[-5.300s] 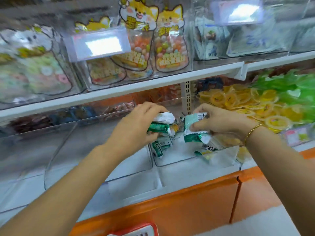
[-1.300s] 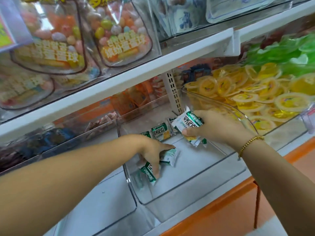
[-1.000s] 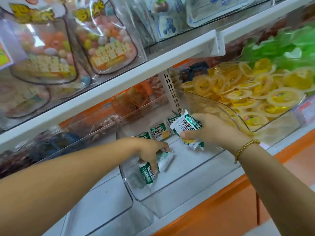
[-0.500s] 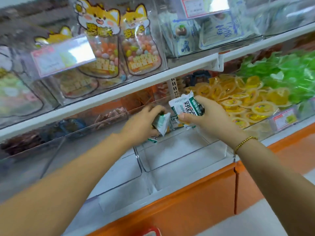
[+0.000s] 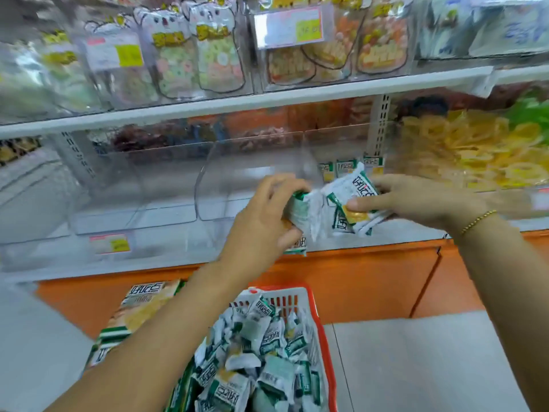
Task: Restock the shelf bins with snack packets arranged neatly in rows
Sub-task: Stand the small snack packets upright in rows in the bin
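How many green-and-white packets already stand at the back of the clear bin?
3. They stand side by side against the clear bin's back wall: left packet, middle packet, right packet. Others may be hidden behind the right hand and its held packets.

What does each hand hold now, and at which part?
The left hand grips small green-and-white plastic snack packets round their left side. The right hand pinches a fanned stack of the same packets at its right edge, thumb in front.
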Action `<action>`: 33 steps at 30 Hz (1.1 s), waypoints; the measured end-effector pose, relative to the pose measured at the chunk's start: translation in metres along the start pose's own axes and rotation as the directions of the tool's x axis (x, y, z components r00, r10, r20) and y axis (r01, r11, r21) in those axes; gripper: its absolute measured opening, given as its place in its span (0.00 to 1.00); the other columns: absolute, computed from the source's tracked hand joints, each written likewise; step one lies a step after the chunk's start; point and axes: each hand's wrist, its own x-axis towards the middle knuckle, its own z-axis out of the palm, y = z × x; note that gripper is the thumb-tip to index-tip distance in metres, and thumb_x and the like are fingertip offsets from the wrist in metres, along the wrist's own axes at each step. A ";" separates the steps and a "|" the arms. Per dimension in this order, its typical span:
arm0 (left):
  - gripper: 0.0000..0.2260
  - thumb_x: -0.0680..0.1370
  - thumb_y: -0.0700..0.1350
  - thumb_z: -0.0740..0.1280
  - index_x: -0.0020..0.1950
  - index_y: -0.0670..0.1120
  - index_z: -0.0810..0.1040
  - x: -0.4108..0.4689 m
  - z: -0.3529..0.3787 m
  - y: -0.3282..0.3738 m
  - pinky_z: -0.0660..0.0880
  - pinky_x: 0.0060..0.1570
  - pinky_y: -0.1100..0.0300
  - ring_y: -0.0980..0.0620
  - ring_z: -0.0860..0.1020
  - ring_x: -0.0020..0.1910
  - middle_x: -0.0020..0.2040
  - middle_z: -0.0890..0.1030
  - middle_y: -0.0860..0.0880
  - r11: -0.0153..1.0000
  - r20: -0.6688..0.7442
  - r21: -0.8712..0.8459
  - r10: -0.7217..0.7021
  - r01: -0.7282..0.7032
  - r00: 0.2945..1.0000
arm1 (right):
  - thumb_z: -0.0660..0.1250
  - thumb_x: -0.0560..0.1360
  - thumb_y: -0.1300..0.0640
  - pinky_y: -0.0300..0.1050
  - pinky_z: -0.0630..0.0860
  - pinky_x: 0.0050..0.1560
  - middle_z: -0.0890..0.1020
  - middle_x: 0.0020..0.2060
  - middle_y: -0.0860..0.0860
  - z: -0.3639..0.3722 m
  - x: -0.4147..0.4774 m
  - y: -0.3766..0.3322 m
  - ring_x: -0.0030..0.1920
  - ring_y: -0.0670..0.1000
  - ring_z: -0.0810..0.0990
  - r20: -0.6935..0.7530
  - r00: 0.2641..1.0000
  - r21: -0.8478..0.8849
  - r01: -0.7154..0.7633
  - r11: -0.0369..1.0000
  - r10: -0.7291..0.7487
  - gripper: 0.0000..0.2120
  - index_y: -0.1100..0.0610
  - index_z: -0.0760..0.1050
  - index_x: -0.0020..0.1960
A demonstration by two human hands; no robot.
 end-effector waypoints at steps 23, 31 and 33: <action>0.04 0.77 0.48 0.66 0.44 0.58 0.77 -0.115 -0.016 -0.040 0.75 0.44 0.67 0.64 0.76 0.39 0.42 0.81 0.61 0.855 0.347 0.053 -0.500 0.516 0.794 | 0.65 0.77 0.50 0.33 0.76 0.38 0.85 0.38 0.47 0.126 0.014 0.020 0.38 0.44 0.82 0.587 0.789 -0.308 0.012 0.951 0.180 0.09 0.51 0.83 0.48; 0.18 0.79 0.55 0.61 0.33 0.46 0.72 0.081 0.002 -0.011 0.69 0.33 0.56 0.53 0.73 0.29 0.28 0.75 0.49 0.997 0.199 -0.045 -0.053 0.063 0.979 | 0.69 0.74 0.48 0.38 0.72 0.31 0.78 0.27 0.49 -0.033 0.034 0.009 0.29 0.45 0.74 -0.266 0.964 -0.176 -0.078 0.981 0.029 0.15 0.57 0.80 0.34; 0.15 0.79 0.51 0.63 0.36 0.44 0.75 0.120 0.029 -0.017 0.72 0.36 0.54 0.51 0.75 0.32 0.31 0.77 0.48 1.000 0.288 -0.023 0.014 -0.008 0.958 | 0.70 0.74 0.50 0.42 0.76 0.36 0.82 0.35 0.51 -0.051 0.054 0.028 0.34 0.47 0.77 -0.390 0.920 -0.204 -0.120 0.972 0.032 0.12 0.59 0.80 0.39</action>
